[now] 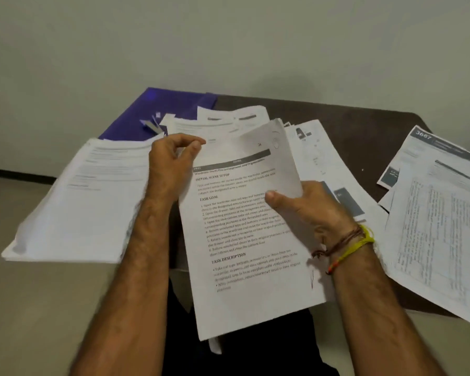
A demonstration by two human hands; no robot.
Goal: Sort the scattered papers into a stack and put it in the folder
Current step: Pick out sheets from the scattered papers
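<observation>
My right hand [307,210] grips a bundle of printed sheets [244,240] by its right edge, thumb on the top page, whose upper right corner is curled up. My left hand [171,164] is at the bundle's top left corner with thumb and forefinger pinched together; whether paper lies between them is unclear. A thick stack of papers [84,199] lies at the left, overhanging the table edge. Loose sheets [442,226] spread out at the right and more papers [228,118] lie behind my hands. The purple folder [158,107] lies open at the back left.
The dark brown table [337,118] stands against a pale wall. A small metal clip [152,126] sits on the folder. Sheets at the right hang over the table's near edge. Pale floor shows on the left and a dark shape below the held bundle.
</observation>
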